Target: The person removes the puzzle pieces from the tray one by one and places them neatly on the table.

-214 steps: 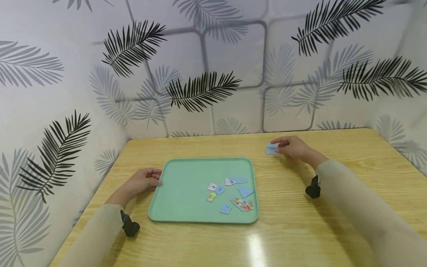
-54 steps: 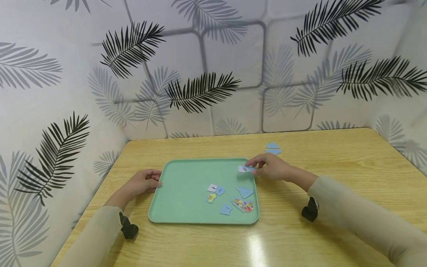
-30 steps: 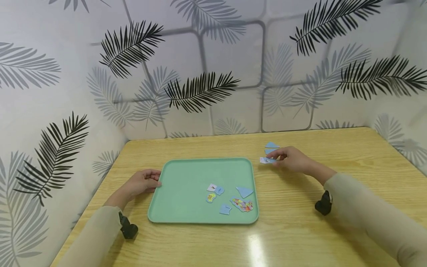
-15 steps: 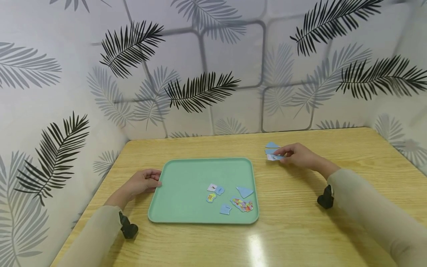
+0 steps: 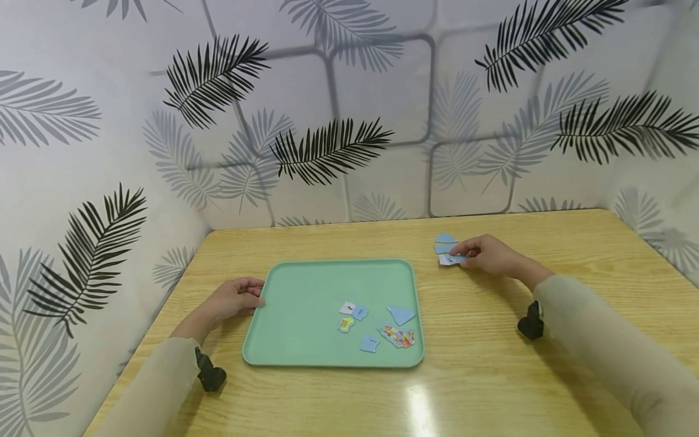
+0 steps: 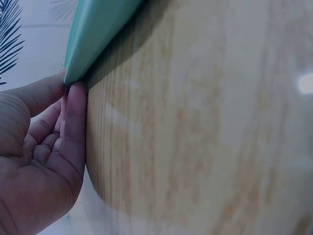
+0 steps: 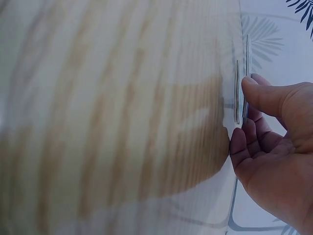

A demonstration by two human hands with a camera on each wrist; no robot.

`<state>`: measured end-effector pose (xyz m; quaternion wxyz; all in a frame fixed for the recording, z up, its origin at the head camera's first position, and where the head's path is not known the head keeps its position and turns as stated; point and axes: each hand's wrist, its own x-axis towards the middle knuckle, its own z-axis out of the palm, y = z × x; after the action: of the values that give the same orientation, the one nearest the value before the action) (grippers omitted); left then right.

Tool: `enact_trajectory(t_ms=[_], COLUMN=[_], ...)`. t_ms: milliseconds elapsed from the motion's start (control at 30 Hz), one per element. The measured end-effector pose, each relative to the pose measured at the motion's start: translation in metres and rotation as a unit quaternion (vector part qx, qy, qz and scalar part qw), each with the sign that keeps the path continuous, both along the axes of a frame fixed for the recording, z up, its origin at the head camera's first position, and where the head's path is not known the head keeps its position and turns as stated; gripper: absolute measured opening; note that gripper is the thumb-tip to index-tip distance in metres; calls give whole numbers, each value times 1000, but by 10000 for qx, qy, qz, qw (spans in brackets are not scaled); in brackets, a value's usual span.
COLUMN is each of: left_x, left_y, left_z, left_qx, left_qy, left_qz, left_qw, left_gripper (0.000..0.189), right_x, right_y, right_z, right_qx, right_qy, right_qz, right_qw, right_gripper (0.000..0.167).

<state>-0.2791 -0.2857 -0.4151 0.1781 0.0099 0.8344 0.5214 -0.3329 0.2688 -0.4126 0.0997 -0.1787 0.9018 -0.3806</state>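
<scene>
My left hand (image 5: 232, 298) pinches the left rim of a mint-green tray (image 5: 300, 291). The left wrist view has the thumb and a finger at the tray's edge (image 6: 100, 36). Beyond the tray's right side, my right hand (image 5: 491, 256) holds a white-and-blue puzzle piece (image 5: 448, 260) between thumb and fingers. This piece lies close below two light-blue puzzle pieces, the upper one (image 5: 446, 238) nearest the wall and the lower one (image 5: 445, 249) partly behind my fingers. In the right wrist view the held piece (image 7: 247, 56) appears edge-on; whether it touches the table is unclear.
Several puzzle pieces lie in the tray's right half: a blue triangular piece (image 5: 401, 314), a multicoloured piece (image 5: 397, 335), a small blue piece (image 5: 369, 344), a yellow piece (image 5: 346, 325) and a white-and-blue piece (image 5: 354, 309). The wooden table (image 5: 508, 382) meets a leaf-patterned wall (image 5: 349, 182).
The white-and-blue puzzle piece was lifted from the tray by my right hand and carried right, up against the two blue pieces. In the last half second it shifted slightly. My left hand stayed put.
</scene>
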Motion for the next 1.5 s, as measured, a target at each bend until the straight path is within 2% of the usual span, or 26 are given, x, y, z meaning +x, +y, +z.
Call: enact_trajectory(t_ms=[333,733,1067,1500], left_x=[0,0,0,0], left_y=[1,0,0,0], left_z=[1,1,0,0], left_qx=[-13,-13,-33,-29], left_qy=[25,54,40,40], left_qz=[-10,-51,-35,-37], left_qw=[10000,10000,10000,10000], left_gripper=[53,52,52,51], right_x=[-6,-3,-4,-7], right_y=[1,-2,-3,-4], right_z=[-5,1,0,-1], right_qx=[-52,16,62,83], right_qy=[-129,-67,-1,-114], right_qz=[-30,162,270,204], right_qw=[9999,9998,9996,9997], right_gripper=[30,30,29,28])
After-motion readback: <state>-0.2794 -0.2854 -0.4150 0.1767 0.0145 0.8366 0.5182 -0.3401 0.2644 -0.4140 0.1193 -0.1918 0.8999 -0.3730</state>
